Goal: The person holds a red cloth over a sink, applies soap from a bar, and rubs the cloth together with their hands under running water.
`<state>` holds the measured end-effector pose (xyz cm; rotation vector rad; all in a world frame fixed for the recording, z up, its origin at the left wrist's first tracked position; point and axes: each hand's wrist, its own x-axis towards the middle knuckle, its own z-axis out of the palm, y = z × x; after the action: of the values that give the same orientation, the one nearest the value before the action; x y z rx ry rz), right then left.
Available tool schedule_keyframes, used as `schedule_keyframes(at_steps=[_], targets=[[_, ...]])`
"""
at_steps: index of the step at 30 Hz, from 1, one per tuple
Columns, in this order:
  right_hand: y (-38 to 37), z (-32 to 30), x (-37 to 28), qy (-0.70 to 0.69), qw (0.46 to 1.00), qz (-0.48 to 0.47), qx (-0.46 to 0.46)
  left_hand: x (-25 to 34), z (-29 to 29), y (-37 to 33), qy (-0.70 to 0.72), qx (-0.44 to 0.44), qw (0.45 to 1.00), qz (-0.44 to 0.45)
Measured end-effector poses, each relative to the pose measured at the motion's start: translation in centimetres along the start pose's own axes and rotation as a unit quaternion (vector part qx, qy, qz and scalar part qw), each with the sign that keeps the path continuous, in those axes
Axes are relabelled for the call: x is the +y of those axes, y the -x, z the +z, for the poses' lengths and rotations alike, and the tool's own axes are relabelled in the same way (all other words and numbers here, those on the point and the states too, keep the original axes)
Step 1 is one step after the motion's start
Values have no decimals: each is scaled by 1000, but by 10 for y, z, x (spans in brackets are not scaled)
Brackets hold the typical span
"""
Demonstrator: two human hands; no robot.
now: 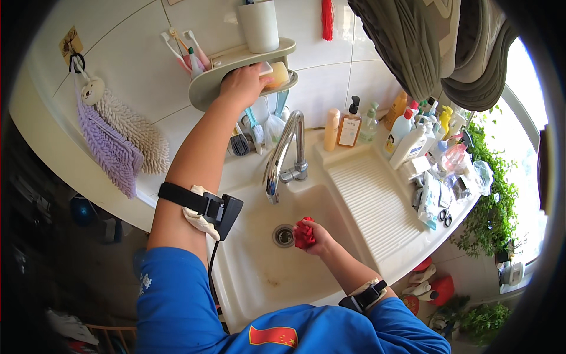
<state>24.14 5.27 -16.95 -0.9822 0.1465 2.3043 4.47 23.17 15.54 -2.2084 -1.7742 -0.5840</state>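
My left hand [240,84] reaches up into the shelf [203,91] on the tiled wall. Its fingers close around a white block [266,69], perhaps a bar of soap; my hand partly hides it. A yellowish bar of soap [277,76] lies just right of those fingers, on the lower tier. Over the sink [247,289], my right hand [319,238] grips a crumpled red cloth [305,232], bunched in the fingers. This cloth is just right of the drain [283,236]. The chrome faucet [287,153] stands behind it, and no water shows from its spout.
A white cup [259,26] and toothbrushes [188,53] stand on the shelf, with brushes [254,127] hanging below. Bottles [404,133] crowd the right corner beyond the ribbed drainboard [377,189]. Scissors [444,218] lie near its edge. Fluffy towels [118,130] hang left; shoes [436,47] hang overhead.
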Motion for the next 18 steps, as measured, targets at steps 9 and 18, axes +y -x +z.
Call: schedule_keyframes(at_steps=[9,18], targets=[[-10,-2,0,4,999,10,-30,-8,8,2,42,69,996,35],[-9,0,2,10,999,0,-41,-12,14,17,-41,184,973,131]])
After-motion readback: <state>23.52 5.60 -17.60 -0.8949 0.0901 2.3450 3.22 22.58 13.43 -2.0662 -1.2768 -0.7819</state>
